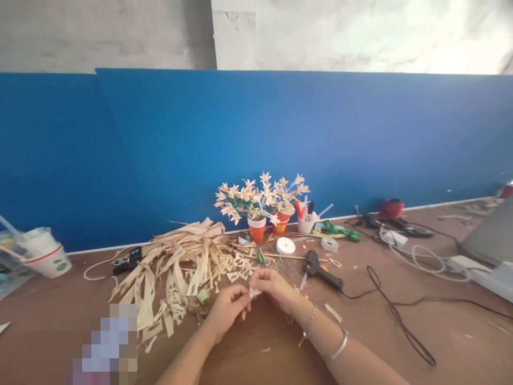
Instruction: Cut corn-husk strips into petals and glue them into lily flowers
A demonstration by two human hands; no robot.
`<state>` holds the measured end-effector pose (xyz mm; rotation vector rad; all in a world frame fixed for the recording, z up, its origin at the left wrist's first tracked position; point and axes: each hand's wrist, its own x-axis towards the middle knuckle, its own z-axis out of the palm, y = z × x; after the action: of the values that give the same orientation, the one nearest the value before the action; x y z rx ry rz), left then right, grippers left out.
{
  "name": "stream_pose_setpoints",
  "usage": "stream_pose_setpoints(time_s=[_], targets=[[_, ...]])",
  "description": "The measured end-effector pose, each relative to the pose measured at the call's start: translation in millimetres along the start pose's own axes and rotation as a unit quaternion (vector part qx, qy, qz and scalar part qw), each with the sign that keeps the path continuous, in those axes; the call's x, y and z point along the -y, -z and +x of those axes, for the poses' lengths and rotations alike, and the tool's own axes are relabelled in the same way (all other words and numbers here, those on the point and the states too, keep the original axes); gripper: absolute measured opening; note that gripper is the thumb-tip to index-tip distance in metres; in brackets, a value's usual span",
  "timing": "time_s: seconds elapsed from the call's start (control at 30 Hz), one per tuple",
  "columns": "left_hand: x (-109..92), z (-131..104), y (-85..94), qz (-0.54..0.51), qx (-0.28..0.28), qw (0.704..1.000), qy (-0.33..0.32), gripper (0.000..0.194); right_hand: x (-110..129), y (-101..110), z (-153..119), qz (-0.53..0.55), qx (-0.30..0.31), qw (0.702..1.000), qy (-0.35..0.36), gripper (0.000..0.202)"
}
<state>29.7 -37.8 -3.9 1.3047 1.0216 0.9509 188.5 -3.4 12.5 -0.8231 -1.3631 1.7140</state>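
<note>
Over the brown table, my left hand (230,309) and my right hand (272,289) meet at the fingertips. Between them they pinch a small pale piece (254,292), which looks like dried husk and is partly covered by the fingers. Both hands have their fingers closed on it. Left of my hands lies a spread pile of dry husk strips (172,272), with a small green roll (203,296) near its edge. A black glue gun (324,271) rests to the right of my right hand.
Husk flowers (248,199) stand in red paper cups (257,230) at the back. Nearby are a white tape roll (285,246), a clear tape roll (329,244) and a tool cup (306,223). Black cable (401,321) crosses the right side. White cups (48,259) stand far left.
</note>
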Motion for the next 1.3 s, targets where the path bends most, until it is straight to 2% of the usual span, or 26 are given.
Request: stream_pose_setpoints(time_s=[0.23, 0.67, 0.9, 1.0, 1.13, 1.3], targets=[[4, 3, 0.4, 0.062, -0.032, 0.997, -0.022, 0.02, -1, -2, 2, -0.054, -0.06, 0.997, 0.002, 0.02], [3, 1, 0.7, 0.086, -0.038, 0.995, -0.033, 0.022, 0, -5, 1, -0.036, -0.05, 0.998, 0.001, 0.023], [5, 6, 4.4, 0.058, -0.136, 0.987, -0.062, 0.028, 0, -3, 4, -0.051, -0.11, 0.992, 0.02, 0.04], [7, 8, 6.4, 0.061, -0.166, 0.982, -0.073, 0.028, -2, -4, 3, -0.084, -0.075, 0.994, 0.001, 0.046], [7, 8, 6.2, 0.077, -0.162, 0.98, -0.081, 0.028, -3, -10, 2, -0.091, -0.019, 0.996, -0.009, 0.038], [7, 8, 4.6, 0.08, -0.153, 0.981, -0.087, 0.024, -5, -15, 3, -0.063, -0.04, 0.997, -0.008, 0.026]])
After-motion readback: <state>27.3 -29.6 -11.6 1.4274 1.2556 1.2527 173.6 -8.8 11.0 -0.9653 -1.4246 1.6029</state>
